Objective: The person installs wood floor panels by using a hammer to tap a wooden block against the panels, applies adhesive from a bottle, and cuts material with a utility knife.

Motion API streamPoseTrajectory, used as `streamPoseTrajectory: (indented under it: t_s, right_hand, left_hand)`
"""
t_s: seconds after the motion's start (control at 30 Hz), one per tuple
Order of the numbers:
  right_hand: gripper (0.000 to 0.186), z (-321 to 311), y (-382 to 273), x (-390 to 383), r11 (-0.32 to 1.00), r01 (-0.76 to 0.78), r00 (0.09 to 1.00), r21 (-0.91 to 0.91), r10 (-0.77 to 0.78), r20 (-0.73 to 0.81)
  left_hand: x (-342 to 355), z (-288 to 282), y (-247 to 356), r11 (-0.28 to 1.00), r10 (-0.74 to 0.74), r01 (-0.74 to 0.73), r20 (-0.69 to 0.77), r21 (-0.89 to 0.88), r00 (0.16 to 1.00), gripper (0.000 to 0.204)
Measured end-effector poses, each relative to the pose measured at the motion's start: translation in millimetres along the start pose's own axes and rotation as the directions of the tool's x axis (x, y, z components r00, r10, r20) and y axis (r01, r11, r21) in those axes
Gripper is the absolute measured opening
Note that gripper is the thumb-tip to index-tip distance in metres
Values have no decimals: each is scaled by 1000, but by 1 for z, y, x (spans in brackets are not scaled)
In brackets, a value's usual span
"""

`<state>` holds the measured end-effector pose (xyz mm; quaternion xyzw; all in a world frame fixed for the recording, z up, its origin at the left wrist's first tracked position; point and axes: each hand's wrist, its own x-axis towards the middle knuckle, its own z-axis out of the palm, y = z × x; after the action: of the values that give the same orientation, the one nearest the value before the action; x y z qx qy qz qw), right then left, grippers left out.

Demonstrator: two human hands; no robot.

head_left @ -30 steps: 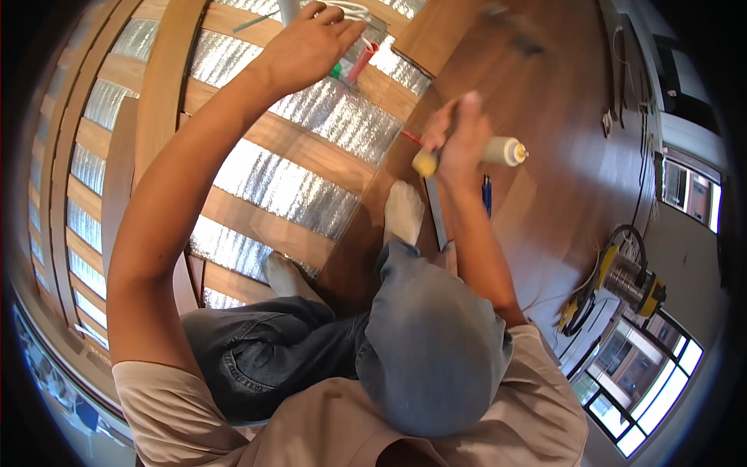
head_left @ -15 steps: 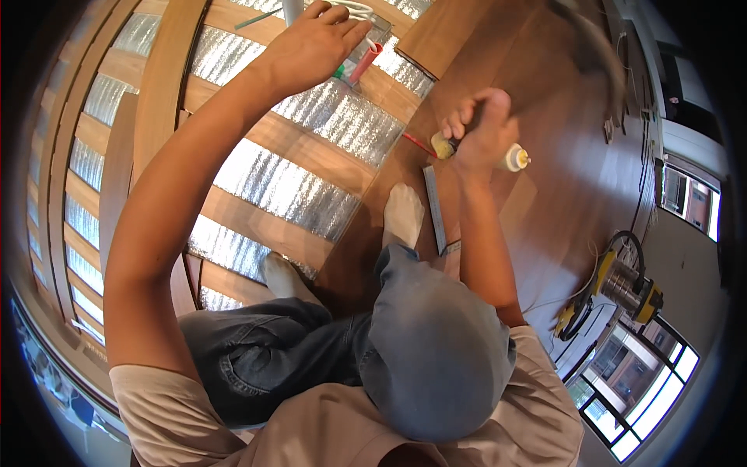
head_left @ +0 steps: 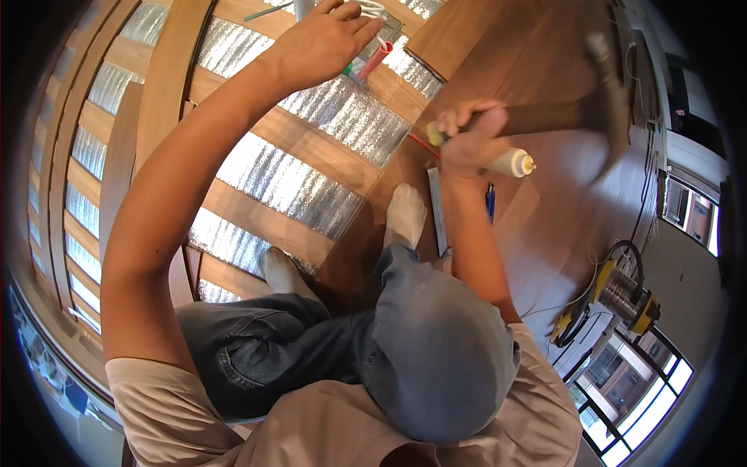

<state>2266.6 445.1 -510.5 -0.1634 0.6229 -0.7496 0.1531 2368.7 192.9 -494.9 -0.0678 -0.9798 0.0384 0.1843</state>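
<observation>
My left hand (head_left: 323, 47) is at the upper middle, fingers curled down over a clear container (head_left: 389, 31) with white loops and a red tube (head_left: 376, 61); what they grip is hidden. A pale pipe stands behind them. My right hand (head_left: 475, 140) is closed round a hammer (head_left: 560, 115), its blurred head out to the right above dark boards. Beside this hand are a cream bottle (head_left: 512, 163) with a yellow tip and a thin red rod (head_left: 422, 142). Below lie a metal square (head_left: 436, 208) and a blue pen (head_left: 490, 202).
Silvery underlay (head_left: 264, 179) crossed by wooden strips covers the left floor; dark wood flooring (head_left: 529, 54) is on the right. Long planks (head_left: 167, 62) lie at left. My socked feet (head_left: 406, 214) rest on the floor. A yellow-and-steel vacuum (head_left: 622, 292) stands at right, near windows.
My right hand has moved with the hammer, whose head now shows swung out to the right. My left hand has shifted slightly rightward, fingers still curled over the container.
</observation>
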Motion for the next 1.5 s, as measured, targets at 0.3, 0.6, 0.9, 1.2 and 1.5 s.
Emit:
streamPoseTrajectory:
  t_s: [0.3,0.6,0.9,1.2,1.5]
  right_hand:
    - [46,-3,-25,0,922,-339,936,-188,351,34]
    - [43,-31,65,-29,653,-687,699,-320,714,-45]
    - [47,-70,92,-57,882,-219,966,-418,257,35]
    - [42,-11,4,-51,949,-315,948,0,314,-51]
    - [40,-21,10,-40,728,-618,739,-298,667,97]
  left_hand:
    - [-10,5,10,999,-49,48,80,14,996,63]
    - [1,18,3,1000,-16,16,-22,4,1000,58]
    - [26,7,-1,997,38,-41,-51,-64,998,43]
    - [-5,7,-3,1000,22,-22,5,-11,1000,45]
    - [4,7,-3,999,32,-32,9,-19,999,41]
